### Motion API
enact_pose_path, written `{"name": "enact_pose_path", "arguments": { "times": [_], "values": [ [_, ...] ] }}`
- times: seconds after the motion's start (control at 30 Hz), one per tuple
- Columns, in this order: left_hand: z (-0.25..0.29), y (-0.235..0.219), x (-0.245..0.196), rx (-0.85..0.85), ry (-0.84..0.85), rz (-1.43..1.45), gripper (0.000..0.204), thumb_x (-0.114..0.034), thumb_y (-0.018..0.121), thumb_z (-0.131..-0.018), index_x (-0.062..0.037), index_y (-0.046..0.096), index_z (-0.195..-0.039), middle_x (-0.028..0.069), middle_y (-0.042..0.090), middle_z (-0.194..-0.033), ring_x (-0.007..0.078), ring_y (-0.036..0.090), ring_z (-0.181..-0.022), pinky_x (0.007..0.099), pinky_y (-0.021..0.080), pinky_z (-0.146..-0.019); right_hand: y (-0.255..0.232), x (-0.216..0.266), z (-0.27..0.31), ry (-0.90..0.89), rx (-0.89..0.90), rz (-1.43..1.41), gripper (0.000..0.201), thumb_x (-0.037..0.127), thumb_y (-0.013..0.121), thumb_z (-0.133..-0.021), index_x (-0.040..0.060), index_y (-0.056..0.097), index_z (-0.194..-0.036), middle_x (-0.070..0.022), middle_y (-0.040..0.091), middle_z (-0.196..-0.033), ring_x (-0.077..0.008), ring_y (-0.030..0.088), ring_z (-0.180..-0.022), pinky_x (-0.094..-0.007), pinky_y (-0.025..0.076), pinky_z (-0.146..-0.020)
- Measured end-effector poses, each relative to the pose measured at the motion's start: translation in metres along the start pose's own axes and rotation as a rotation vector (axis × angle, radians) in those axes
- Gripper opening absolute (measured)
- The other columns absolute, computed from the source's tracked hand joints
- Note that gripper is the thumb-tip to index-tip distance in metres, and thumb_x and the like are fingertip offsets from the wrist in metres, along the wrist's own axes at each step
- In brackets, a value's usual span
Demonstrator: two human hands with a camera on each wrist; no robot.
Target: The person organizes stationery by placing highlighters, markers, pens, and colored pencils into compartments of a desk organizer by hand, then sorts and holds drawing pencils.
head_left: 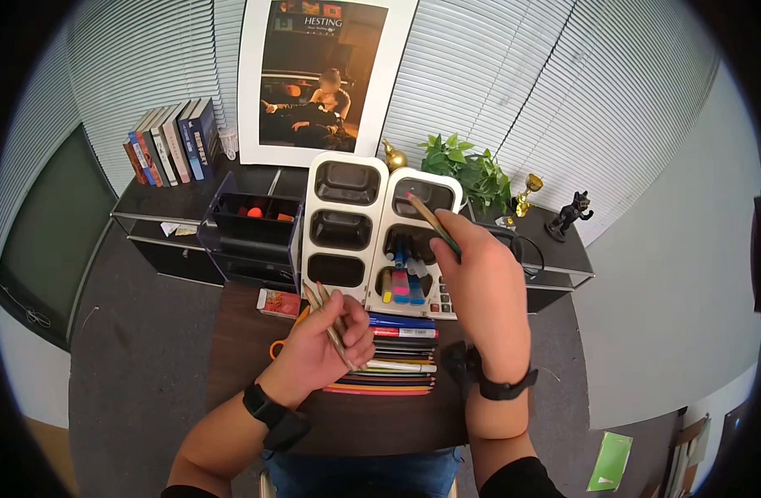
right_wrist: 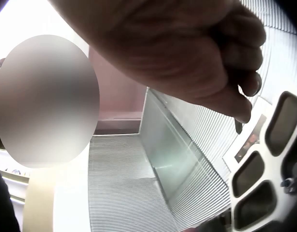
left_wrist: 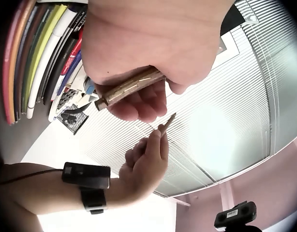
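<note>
My left hand point(head_left: 324, 339) is held palm-up over the table, its fingers curled round wooden pencils point(head_left: 336, 342) whose tips point up toward the organizer. In the left wrist view the brown pencils point(left_wrist: 131, 87) lie across the palm, partly hidden by it. Raised over the white organizer point(head_left: 382, 241), my right hand point(head_left: 488, 278) pinches a pencil point(head_left: 430, 217) with a reddish tip. Highlighters and markers point(head_left: 401, 285) stand in the organizer's lower right compartment; the left-hand compartments hold nothing visible. Below it lies a row of coloured pencils and pens point(head_left: 397, 365).
A clear-sided box point(head_left: 214, 224) with black trays is left of the organizer. A small red box point(head_left: 278, 303) and orange-handled scissors point(head_left: 276, 349) lie near my left hand. Behind stand books point(head_left: 173, 145), a framed poster point(head_left: 326, 83), a plant point(head_left: 472, 170) and a black figurine point(head_left: 570, 214).
</note>
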State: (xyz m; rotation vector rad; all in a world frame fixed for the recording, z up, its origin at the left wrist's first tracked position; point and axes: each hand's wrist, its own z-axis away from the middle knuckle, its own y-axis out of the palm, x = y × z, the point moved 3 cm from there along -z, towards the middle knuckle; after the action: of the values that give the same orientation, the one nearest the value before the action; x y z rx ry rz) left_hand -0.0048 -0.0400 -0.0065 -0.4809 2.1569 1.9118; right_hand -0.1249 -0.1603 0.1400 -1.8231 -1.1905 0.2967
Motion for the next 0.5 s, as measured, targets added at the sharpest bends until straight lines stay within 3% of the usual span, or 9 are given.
{"name": "enact_pose_path", "arguments": {
  "times": [0.07,0.13,0.27,0.5],
  "values": [
    [0.001,0.002,0.002,-0.042,-0.045,-0.033,0.041,-0.04,0.036,-0.106,-0.009,0.059,-0.094,0.0003,0.042,-0.067,0.0143,0.04,-0.058,0.0303,0.037,-0.059,0.012,-0.007,-0.009,0.031,-0.029,-0.014,0.027,0.009,0.064,-0.088,0.0044,0.061,-0.114,-0.0181,0.063,-0.088,-0.0386,0.065,-0.081,-0.0459,0.05,-0.064],
    [0.0,0.0,0.003,-0.046,-0.049,-0.043,0.041,-0.04,0.037,-0.106,-0.0089,0.059,-0.093,0.0004,0.042,-0.066,0.0144,0.04,-0.058,0.0302,0.036,-0.059,0.027,-0.017,-0.017,0.021,-0.092,-0.094,0.02,0.005,0.063,-0.087,0.0002,0.061,-0.106,-0.0201,0.06,-0.095,-0.0411,0.063,-0.086,-0.0463,0.051,-0.068],
    [-0.001,-0.002,0.002,-0.08,-0.05,-0.032,0.039,-0.039,0.04,-0.105,-0.0084,0.059,-0.09,0.0008,0.043,-0.066,0.0147,0.041,-0.058,0.0303,0.036,-0.058,0.044,-0.027,-0.027,-0.012,-0.109,-0.23,0.016,0.003,0.062,-0.087,0.0004,0.062,-0.102,-0.018,0.059,-0.092,-0.0404,0.063,-0.084,-0.0457,0.051,-0.069],
    [-0.003,-0.003,0.006,-0.065,-0.064,-0.023,0.037,-0.037,0.042,-0.105,-0.0077,0.059,-0.09,0.0013,0.044,-0.066,0.015,0.042,-0.059,0.0308,0.036,-0.059,0.067,-0.023,-0.033,-0.288,-0.156,-0.213,0.024,0.001,0.072,-0.074,0.0018,0.065,-0.097,-0.0117,0.06,-0.089,-0.0321,0.056,-0.088,-0.041,0.048,-0.079]
  ]
}}
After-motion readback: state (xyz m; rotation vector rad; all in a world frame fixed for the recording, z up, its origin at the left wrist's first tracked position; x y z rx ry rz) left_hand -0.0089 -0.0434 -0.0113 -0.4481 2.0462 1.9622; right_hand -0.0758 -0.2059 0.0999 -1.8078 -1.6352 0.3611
